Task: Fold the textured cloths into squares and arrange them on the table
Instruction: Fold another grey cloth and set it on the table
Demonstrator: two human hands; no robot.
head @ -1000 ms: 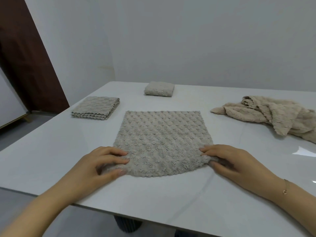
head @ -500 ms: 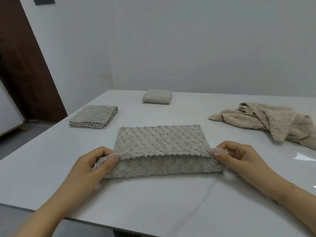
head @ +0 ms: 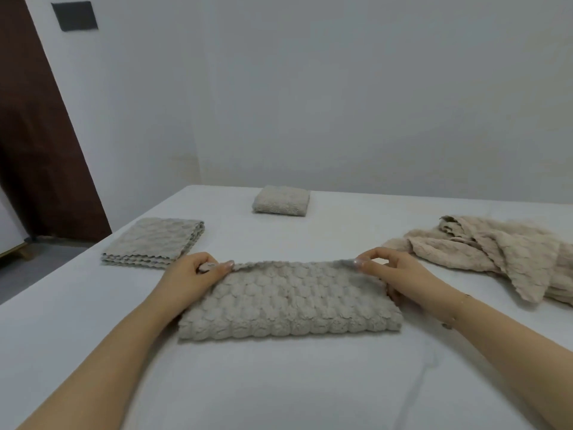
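A grey bubble-textured cloth (head: 291, 302) lies folded in half as a wide rectangle on the white table (head: 279, 383), in front of me. My left hand (head: 192, 279) pinches its far left corner. My right hand (head: 393, 271) pinches its far right corner between thumb and forefinger. Both pinched corners sit at the cloth's far edge. A folded grey cloth (head: 155, 242) lies at the left, and a smaller folded cloth (head: 281, 200) sits further back in the middle.
A heap of unfolded beige textured cloths (head: 496, 256) lies at the right of the table. The table's left edge runs diagonally, with floor and a dark brown door (head: 40, 135) beyond it. A white wall stands behind the table.
Both hands lifted the near edge of the flat cloth and carried it over to the far edge, so the cloth now lies folded in half.
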